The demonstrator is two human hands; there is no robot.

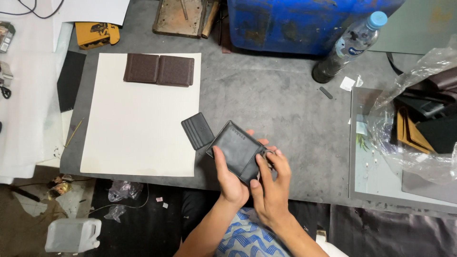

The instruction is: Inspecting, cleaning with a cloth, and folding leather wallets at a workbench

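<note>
- Head view, far left: we note a white plastic jug (72, 234) lying on the floor below the table edge, with scraps of clear wrap near it.
- On the grey table (266, 95) we find a cream sheet (138, 123) laid flat; a brown wallet (159, 69) lies opened out on the sheet's upper edge.
- A yellow tool (96, 34) sits above the sheet, near the table's far edge.
- Just right of the sheet's lower part, a small black card holder (198, 131) rests tilted on the table, close beside the held wallet, though we cannot tell whether they touch.
- The black wallet (236, 148) is held above the table's near edge, tilted, at the centre of the view.
- The left hand (232, 183) grips the wallet from below, thumb pressed on its face, fingers wrapped behind.
- The right hand (272, 183) meets the wallet's right corner; thumb and forefinger pinch that edge, the other fingers curled.
- Further right, a clear bottle (350, 45) with a blue cap leans against a blue bin (295, 21).
- At the far right, a grey tray (376, 176) carries a clear plastic bag (419, 123) holding tan and dark leather pieces.
</note>
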